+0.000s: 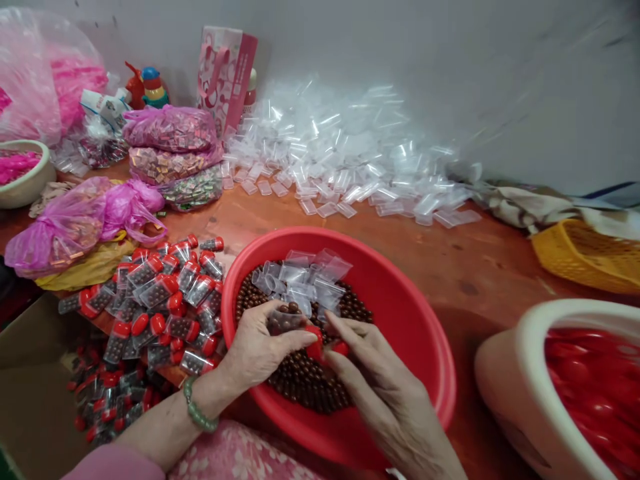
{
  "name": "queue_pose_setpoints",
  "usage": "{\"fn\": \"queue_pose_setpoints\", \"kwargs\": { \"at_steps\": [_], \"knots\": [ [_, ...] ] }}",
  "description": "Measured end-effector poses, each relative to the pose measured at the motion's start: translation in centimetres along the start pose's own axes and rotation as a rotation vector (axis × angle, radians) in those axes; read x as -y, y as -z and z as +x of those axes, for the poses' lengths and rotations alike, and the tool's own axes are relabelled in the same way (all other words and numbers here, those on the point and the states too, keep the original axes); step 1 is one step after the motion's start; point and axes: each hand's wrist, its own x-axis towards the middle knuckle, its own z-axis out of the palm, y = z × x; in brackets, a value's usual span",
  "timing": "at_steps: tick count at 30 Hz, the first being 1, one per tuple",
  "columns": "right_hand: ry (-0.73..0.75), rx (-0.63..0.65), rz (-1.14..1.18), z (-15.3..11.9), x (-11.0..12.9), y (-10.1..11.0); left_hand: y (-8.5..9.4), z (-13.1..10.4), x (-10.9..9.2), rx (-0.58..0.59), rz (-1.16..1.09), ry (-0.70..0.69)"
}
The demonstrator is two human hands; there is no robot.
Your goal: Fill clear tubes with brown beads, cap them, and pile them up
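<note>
Left grip pinches a tube, right grip a cap, over the basin; tabletop separates basin and tub.

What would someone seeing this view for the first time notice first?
Probably the big red basin in the middle, holding brown balls and clear tubes, with the left hand and right hand over it. Next, the heap of filled, red-capped tubes to its left. Then the wide, shiny pile of clear plastic pieces along the wall behind.
</note>
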Motion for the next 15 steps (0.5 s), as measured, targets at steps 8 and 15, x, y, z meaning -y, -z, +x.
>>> {"fn": "queue_pose_setpoints", "kwargs": {
  "at_steps": [8, 15],
  "knots": [
    [-0.041, -0.173, -0.001, -0.1, 0.4, -1.0, -0.2, -0.1, 0.3, -0.032, 0.048, -0.001],
    [0.45, -0.213, -0.433, -0.5, 0.5, -2.4, -0.4, -0.1, 0.0, -0.013, 0.02, -0.022]
  ]
}}
